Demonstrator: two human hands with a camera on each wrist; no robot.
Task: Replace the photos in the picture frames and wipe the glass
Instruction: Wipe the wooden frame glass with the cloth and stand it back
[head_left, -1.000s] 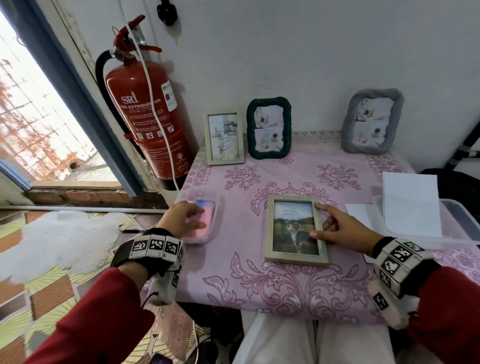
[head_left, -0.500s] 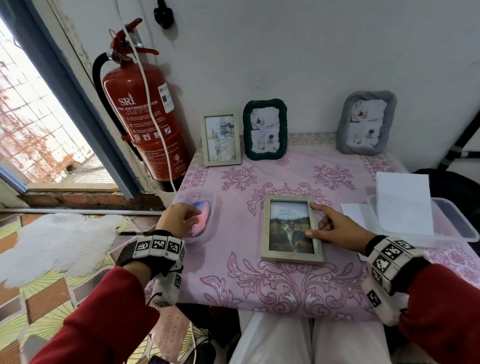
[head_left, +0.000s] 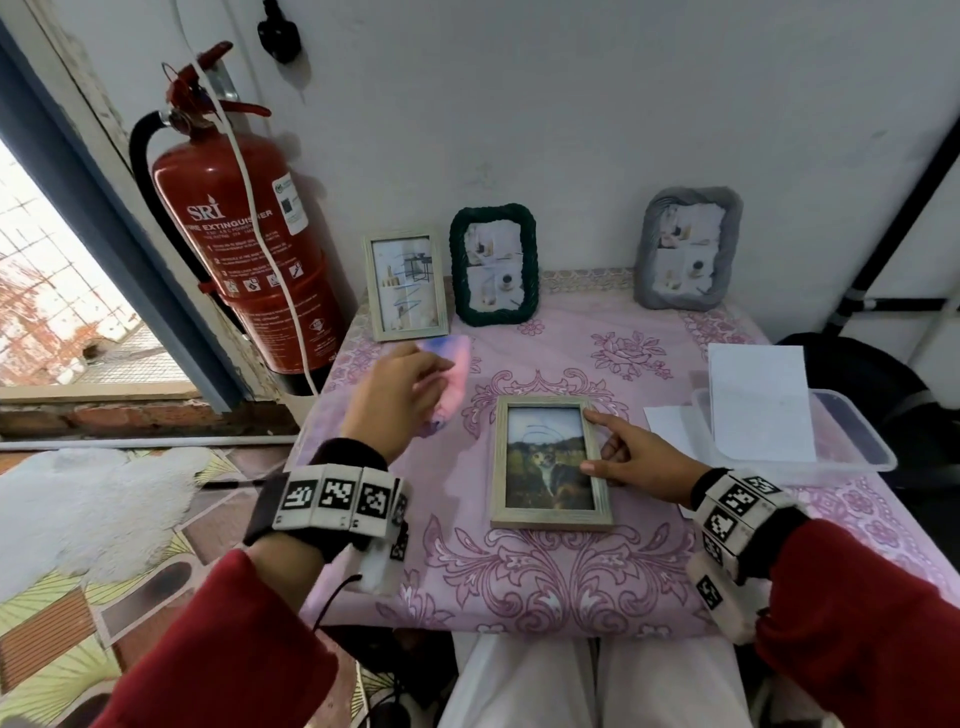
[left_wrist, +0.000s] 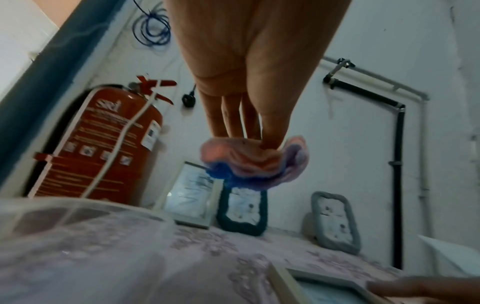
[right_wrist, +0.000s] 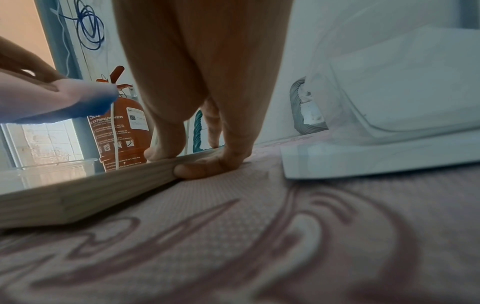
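Note:
A light wooden frame (head_left: 550, 462) with a cat photo lies flat on the pink floral tablecloth (head_left: 545, 571). My right hand (head_left: 597, 441) presses on its right edge, index finger stretched toward the top corner, thumb on the rim. The right wrist view shows that hand (right_wrist: 189, 160) on the frame's (right_wrist: 78, 197) side. My left hand (head_left: 400, 400) pinches a pink and blue cloth (head_left: 452, 374) in the air, left of the frame. In the left wrist view the cloth (left_wrist: 254, 164) hangs bunched from the fingertips (left_wrist: 270, 142).
Three upright frames stand at the wall: a wooden one (head_left: 406, 283), a green one (head_left: 493, 265), a grey one (head_left: 688, 249). A red fire extinguisher (head_left: 244, 249) hangs left. A clear box (head_left: 852, 447) with white paper (head_left: 758, 400) sits right. A translucent tub (left_wrist: 78, 216) is below my left hand.
My left hand has lifted the cloth out of the tub at the table's left edge and carried it up and right, toward the frame. The right hand stays on the frame.

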